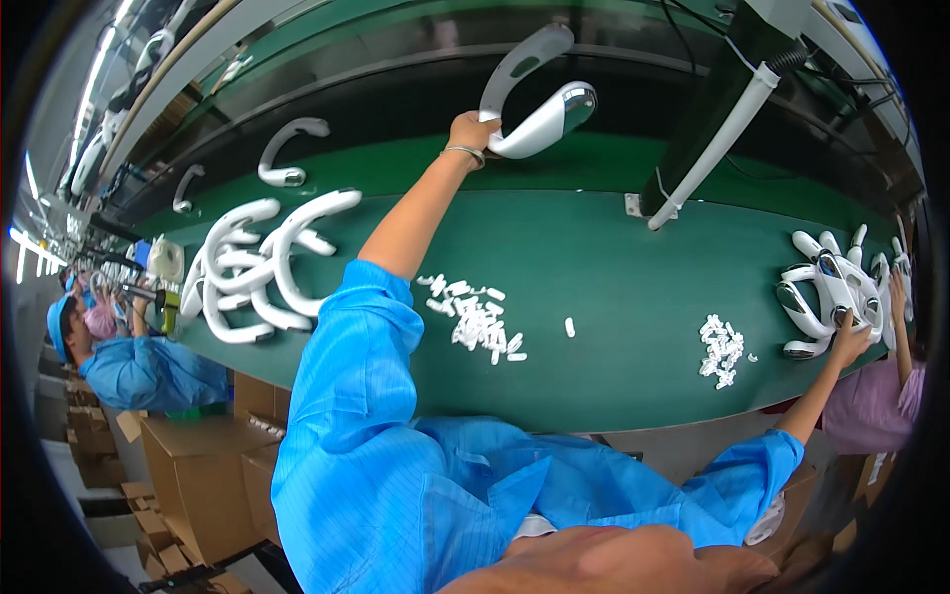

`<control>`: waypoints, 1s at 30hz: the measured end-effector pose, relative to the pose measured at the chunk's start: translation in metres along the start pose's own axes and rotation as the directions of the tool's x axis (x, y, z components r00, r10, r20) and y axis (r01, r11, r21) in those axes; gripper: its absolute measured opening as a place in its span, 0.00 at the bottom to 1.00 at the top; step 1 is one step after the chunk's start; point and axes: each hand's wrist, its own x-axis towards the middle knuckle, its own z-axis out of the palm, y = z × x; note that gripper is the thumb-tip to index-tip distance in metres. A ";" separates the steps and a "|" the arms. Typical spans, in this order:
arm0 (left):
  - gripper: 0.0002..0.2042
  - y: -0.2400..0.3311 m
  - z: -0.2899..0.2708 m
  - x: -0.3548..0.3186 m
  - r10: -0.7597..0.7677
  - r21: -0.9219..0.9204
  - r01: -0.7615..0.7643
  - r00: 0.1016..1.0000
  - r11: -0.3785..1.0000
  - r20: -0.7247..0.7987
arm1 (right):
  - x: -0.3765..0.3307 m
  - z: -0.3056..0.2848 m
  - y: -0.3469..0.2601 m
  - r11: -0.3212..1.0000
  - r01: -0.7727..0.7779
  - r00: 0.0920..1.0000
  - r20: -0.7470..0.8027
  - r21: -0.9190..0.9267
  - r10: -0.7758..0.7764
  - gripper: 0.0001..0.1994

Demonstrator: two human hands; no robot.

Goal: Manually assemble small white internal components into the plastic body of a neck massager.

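Note:
Stretched out over the back of the table, my left hand (pixel 471 136) is closed on a white U-shaped device (pixel 542 129) with a shiny silver end. It holds the device by its curve, above the green strip along the back. Far to the right, my right hand (pixel 849 342) is at a heap of similar white curved devices (pixel 813 297), its fingers bent around one of them. Several white curved pieces (pixel 287 252) lie piled left of my left arm. Small white plastic parts (pixel 480 322) lie in a pile mid-table.
A second pile of small white parts (pixel 722 348) lies near my right arm, and a single part (pixel 569 327) sits between the piles. Curved devices (pixel 287 176) rest on the back strip. A post with a white tube (pixel 714 148) rises behind. Co-workers sit at both sides; a co-worker's hand (pixel 899 295) is by the right heap.

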 end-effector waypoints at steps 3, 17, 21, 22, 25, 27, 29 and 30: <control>0.12 0.013 -0.023 -0.053 -0.056 -0.125 0.067 0.995 0.990 0.083 | -0.006 -0.022 -0.013 0.999 0.025 0.994 -0.107 0.036 -0.021 0.40; 0.18 -0.025 -0.059 -0.232 -0.119 -0.487 0.349 0.890 0.801 0.441 | -0.391 -0.252 -0.339 0.242 0.294 0.240 0.174 0.925 -0.955 0.13; 0.16 -0.025 -0.060 -0.244 -0.124 -0.419 0.373 0.850 0.828 0.511 | -0.389 -0.252 -0.339 0.308 0.124 0.306 0.259 0.943 -0.916 0.07; 0.15 -0.025 -0.061 -0.245 -0.142 -0.413 0.402 0.835 0.817 0.531 | -0.387 -0.256 -0.340 0.384 -0.159 0.310 0.415 0.910 -0.855 0.05; 0.14 -0.026 -0.062 -0.243 -0.187 -0.382 0.442 0.816 0.811 0.547 | -0.374 -0.271 -0.350 0.343 -0.681 0.223 0.629 0.647 -0.745 0.06; 0.14 -0.030 -0.062 -0.238 -0.247 -0.349 0.505 0.782 0.789 0.572 | -0.372 -0.288 -0.360 0.254 -0.786 0.214 0.634 0.563 -0.743 0.07; 0.15 -0.030 -0.061 -0.245 -0.210 -0.353 0.467 0.795 0.811 0.569 | -0.373 -0.302 -0.369 0.137 -0.896 0.172 0.615 0.422 -0.770 0.08; 0.15 -0.030 -0.060 -0.250 -0.172 -0.359 0.425 0.810 0.831 0.561 | -0.374 -0.306 -0.372 0.135 -0.895 0.176 0.615 0.424 -0.769 0.08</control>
